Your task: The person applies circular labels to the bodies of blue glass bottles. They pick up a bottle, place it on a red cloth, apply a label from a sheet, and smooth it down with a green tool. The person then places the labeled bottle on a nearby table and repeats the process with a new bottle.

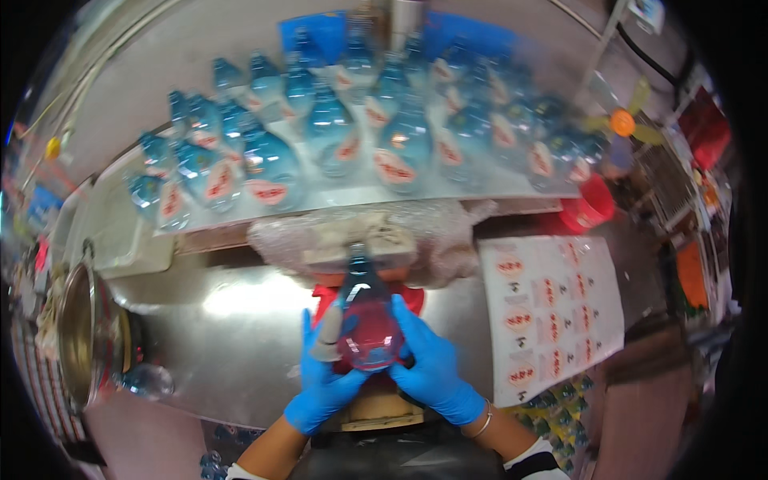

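Observation:
A clear blue glass bottle [370,324], round-bellied with a narrow neck, lies between my blue-gloved hands in front of me. Its neck points away, and red shows through its belly. My left hand [324,388] grips the left and near side. A beige-grey piece [326,334], whose kind I cannot make out, sits at that hand's fingers against the glass. From the right, my right hand [436,364] is closed around the belly, fingers along the side. Under the bottle is a red cloth [414,298]. Beyond the neck stands a padded block [392,244] with bubble wrap [448,240].
Several similar blue bottles with red-and-white labels stand on a white-covered shelf [360,194] behind. A label sheet [552,320] lies on the metal table [216,352] at right. Left are a metal basin [78,336] and a pale tub [132,232]; a red bucket [590,206] is far right.

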A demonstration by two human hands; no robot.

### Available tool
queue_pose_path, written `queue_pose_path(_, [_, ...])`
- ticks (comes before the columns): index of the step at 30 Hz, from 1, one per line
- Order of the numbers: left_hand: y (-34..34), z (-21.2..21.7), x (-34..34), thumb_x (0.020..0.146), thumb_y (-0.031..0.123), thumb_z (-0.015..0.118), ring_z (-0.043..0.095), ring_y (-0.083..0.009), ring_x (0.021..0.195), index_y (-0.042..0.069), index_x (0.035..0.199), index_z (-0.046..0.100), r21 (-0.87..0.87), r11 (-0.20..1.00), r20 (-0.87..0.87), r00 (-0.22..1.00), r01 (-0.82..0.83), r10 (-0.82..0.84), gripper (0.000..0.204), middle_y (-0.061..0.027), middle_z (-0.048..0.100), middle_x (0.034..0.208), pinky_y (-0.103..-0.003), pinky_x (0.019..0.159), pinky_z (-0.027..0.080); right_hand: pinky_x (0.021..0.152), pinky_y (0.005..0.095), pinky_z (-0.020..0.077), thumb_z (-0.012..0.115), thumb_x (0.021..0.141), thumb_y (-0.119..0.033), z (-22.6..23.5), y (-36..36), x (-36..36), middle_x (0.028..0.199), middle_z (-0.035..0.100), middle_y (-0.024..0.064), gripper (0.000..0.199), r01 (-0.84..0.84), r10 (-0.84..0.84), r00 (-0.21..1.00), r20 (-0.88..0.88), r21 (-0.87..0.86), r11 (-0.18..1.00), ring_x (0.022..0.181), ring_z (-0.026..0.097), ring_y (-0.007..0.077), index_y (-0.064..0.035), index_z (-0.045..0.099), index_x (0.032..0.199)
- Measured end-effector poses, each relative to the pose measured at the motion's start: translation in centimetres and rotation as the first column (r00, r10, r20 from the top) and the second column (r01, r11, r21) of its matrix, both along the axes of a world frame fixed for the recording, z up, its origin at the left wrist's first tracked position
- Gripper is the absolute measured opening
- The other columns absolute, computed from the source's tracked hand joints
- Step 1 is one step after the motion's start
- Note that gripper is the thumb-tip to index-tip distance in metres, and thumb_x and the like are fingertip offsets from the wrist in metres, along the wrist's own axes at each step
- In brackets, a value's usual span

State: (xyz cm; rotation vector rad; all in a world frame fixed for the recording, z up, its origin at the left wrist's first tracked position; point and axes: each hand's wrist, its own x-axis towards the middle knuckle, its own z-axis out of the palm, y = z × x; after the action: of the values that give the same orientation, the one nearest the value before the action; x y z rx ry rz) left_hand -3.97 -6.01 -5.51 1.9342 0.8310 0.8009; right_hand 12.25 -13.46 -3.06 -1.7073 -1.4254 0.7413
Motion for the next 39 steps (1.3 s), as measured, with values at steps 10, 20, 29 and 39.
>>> queue_pose_path(10, [0.8, 0.8, 1.7, 0.053, 0.021, 0.086, 0.034, -0.0251, 0.125, 0.006, 0.140, 0.020, -0.293, 0.946, 0.202, 0.976, 0.137, -0.079, 0.111, -0.0115, 0.028, 0.138, -0.037, 0.103, 0.032, 0.062, 0.0324, 0.0487, 0.058, 0.080, -0.013, 0.2, -6.1, 15.0, 0.084, 0.062, 0.0107, 0.019, 0.471, -0.423, 0.807, 0.411, -0.017, 0.882, 0.067, 0.059, 0.0260, -0.0088, 0.065, 0.098])
queue_pose_path(20, [0.5, -0.6, 1.1, 0.050, 0.023, 0.088, 0.042, -0.0227, 0.117, 0.009, 0.138, 0.026, -0.286, 0.951, 0.265, 0.964, 0.117, -0.039, 0.108, -0.0081, 0.031, 0.136, -0.036, 0.098, 0.039, 0.065, 0.0392, 0.0497, 0.051, 0.078, -0.006, 0.0, -12.0, 22.5, 0.093, 0.061, 0.0103, 0.028, 0.414, -0.065, 0.516, 0.854, -0.182, 0.892, 0.075, 0.060, 0.0297, -0.0082, 0.061, 0.104])
queue_pose_path(29, [0.1, -0.8, 1.1, 0.049, 0.023, 0.088, 0.042, -0.0221, 0.117, 0.009, 0.139, 0.021, -0.242, 0.968, 0.244, 0.970, 0.067, -0.006, 0.113, -0.0083, 0.035, 0.132, -0.037, 0.097, 0.040, 0.064, 0.0386, 0.0499, 0.050, 0.077, -0.003, -3.0, -7.7, 22.4, 0.109, 0.058, 0.0088, 0.040, 0.436, -0.007, 0.498, 0.867, -0.244, 0.866, 0.079, 0.058, 0.0256, -0.0074, 0.055, 0.116])
queue_pose_path(39, [0.5, -0.9, 1.5, 0.052, 0.022, 0.087, 0.039, -0.0247, 0.123, 0.009, 0.140, 0.024, -0.245, 0.961, 0.399, 0.917, 0.128, -0.021, 0.108, -0.0127, 0.033, 0.138, -0.040, 0.101, 0.036, 0.074, 0.0335, 0.0482, 0.083, 0.054, -0.030, -3.1, 0.1, 33.2, 0.093, 0.063, 0.0119, 0.055, 0.199, -0.057, 0.824, 0.564, -0.194, 0.961, 0.088, 0.060, 0.0263, -0.0073, 0.061, 0.099])
